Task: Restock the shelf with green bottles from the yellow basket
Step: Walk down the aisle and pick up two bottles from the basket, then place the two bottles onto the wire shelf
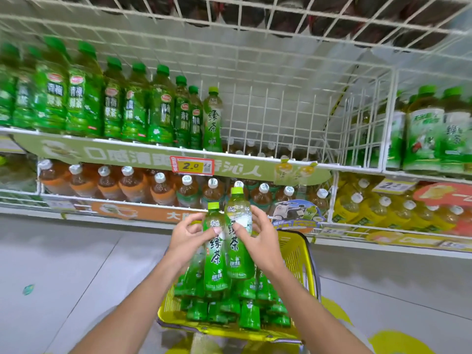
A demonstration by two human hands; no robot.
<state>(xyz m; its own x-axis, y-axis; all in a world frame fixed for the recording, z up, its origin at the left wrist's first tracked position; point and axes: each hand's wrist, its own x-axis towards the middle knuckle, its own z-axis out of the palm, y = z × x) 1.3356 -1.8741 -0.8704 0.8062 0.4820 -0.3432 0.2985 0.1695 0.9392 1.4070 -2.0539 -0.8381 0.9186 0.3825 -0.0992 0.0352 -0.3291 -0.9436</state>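
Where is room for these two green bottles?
On the upper white wire shelf, the bare patch lies between the lone pale-capped green tea bottle and the white wire divider. Left of that, dark-capped green bottles stand packed; the brown tea bottles below are crowded too. The left hand and right hand each hold a green bottle.

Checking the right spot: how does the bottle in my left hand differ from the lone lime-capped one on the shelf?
The left-hand bottle is gripped above the yellow basket; the shelf bottle stands on the shelf. The left-hand bottle's neighbour matches it; the shelf bottle's neighbours have darker caps. Both have lime caps.
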